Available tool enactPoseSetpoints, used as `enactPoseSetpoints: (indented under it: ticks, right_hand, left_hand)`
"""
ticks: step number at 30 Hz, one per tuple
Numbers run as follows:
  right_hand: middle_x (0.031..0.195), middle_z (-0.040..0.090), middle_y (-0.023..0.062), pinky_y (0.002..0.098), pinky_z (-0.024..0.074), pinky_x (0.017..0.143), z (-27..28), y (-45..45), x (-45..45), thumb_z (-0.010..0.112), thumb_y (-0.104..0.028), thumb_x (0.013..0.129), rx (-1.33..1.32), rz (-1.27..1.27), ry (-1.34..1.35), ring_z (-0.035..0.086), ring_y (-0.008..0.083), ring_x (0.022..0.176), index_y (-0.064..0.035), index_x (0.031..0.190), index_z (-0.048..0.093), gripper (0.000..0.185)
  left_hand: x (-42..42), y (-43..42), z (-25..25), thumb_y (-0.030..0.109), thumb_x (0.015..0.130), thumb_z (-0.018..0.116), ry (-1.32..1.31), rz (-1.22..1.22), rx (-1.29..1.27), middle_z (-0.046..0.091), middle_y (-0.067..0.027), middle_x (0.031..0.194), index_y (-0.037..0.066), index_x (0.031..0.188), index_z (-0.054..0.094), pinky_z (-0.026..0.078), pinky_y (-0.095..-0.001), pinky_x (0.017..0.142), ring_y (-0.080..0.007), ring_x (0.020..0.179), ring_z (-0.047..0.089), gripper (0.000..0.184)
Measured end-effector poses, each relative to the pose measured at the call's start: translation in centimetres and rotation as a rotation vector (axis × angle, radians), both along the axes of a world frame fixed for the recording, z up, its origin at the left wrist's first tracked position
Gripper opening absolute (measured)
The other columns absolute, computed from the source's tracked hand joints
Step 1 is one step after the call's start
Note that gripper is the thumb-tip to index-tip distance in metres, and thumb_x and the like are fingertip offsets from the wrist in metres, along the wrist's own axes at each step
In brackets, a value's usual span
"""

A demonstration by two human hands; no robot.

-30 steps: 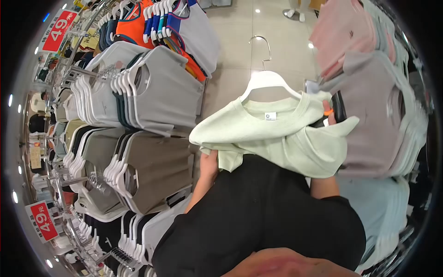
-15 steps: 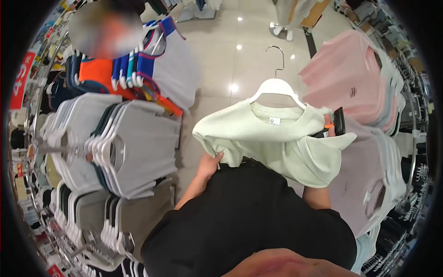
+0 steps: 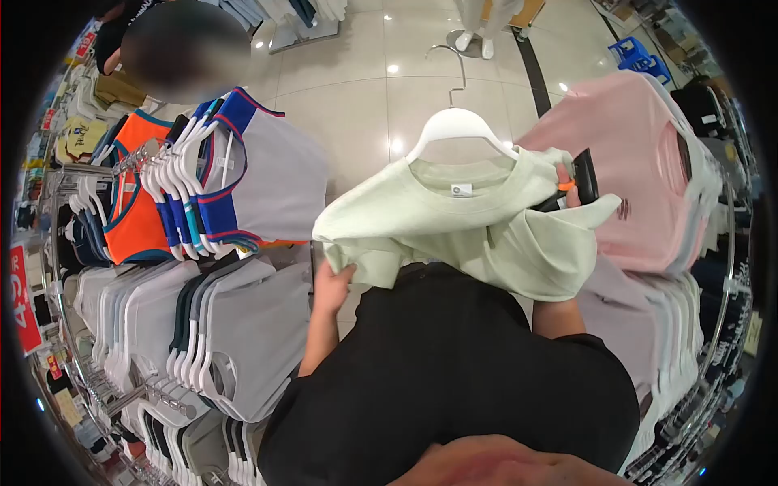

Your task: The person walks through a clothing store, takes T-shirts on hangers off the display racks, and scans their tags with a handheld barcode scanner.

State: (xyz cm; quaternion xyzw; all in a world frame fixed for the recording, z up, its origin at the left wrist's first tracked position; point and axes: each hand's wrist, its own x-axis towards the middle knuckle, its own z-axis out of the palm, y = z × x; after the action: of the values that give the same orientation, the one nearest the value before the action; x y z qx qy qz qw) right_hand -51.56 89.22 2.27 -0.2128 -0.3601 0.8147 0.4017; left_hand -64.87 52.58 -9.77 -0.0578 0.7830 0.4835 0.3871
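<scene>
A light green T-shirt (image 3: pixel 438 198) hangs in front of me on a white hanger (image 3: pixel 459 128) with a metal hook. My left hand (image 3: pixel 332 283) pinches the shirt's fabric at its lower left, thumb showing on top. The forearm of my right hand (image 3: pixel 570 189) passes beneath the cloth, and only its fingers emerge by the shoulder on the right, curled at the fabric. An orange band (image 3: pixel 566 186) circles one of those fingers. Beside them is a flat black object (image 3: pixel 585 173), partly covered; its kind is unclear.
At left, a rack carries orange tank tops (image 3: pixel 139 219), white-and-blue tank tops (image 3: pixel 271 166) and grey shirts (image 3: pixel 255 332). Pink shirts (image 3: pixel 604 178) hang close on my right. Tiled floor (image 3: pixel 348 113) runs ahead, with blue stools (image 3: pixel 639 58) and a person's legs (image 3: pixel 486 20) farther off.
My view has shifted, so the left racks sit lower. The T-shirt and both hands appear slightly farther left and higher in view. Each hand keeps its hold.
</scene>
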Motion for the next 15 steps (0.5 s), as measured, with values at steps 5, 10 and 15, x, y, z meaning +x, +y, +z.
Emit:
enactPoseSetpoints:
  ticks: [5, 10, 15]
  right_hand:
    - [0.145, 0.054, 0.0169, 0.05, 0.0507, 0.107, 0.2, 2.9, -2.2, 0.057, -0.037, 0.104, -0.034, 0.087, 0.004, 0.06, 0.0333, 0.127, -0.0045, 0.144, 0.053, 0.052]
    - [0.144, 0.055, 0.0169, 0.0498, 0.051, 0.107, -0.6, 9.7, -8.1, 0.058, -0.037, 0.104, -0.055, 0.175, 0.006, 0.06, 0.0332, 0.127, -0.0046, 0.144, 0.053, 0.052]
    - [0.144, 0.055, 0.017, 0.0497, 0.0513, 0.106, -1.5, 13.9, -14.5, 0.059, -0.036, 0.103, -0.062, 0.289, 0.002, 0.06, 0.0332, 0.127, -0.0046, 0.144, 0.053, 0.051]
  left_hand:
    - [-5.6, 2.7, 3.5, 0.006, 0.096, 0.061, 0.307, 0.407, 0.776, 0.061, -0.0171, 0.139, 0.001, 0.149, 0.046, 0.044, -0.0362, 0.107, -0.0231, 0.12, 0.062, 0.055]
    - [-10.4, 9.4, 8.8, 0.017, 0.096, 0.067, 0.602, 0.0, 0.425, 0.067, -0.017, 0.132, 0.0, 0.143, 0.053, 0.047, -0.0415, 0.105, -0.0266, 0.119, 0.064, 0.051]
    - [-11.7, 16.7, 12.0, 0.025, 0.096, 0.071, 0.813, -0.261, -0.162, 0.072, -0.0174, 0.117, 0.002, 0.127, 0.066, 0.052, -0.0409, 0.094, -0.0343, 0.108, 0.068, 0.04]
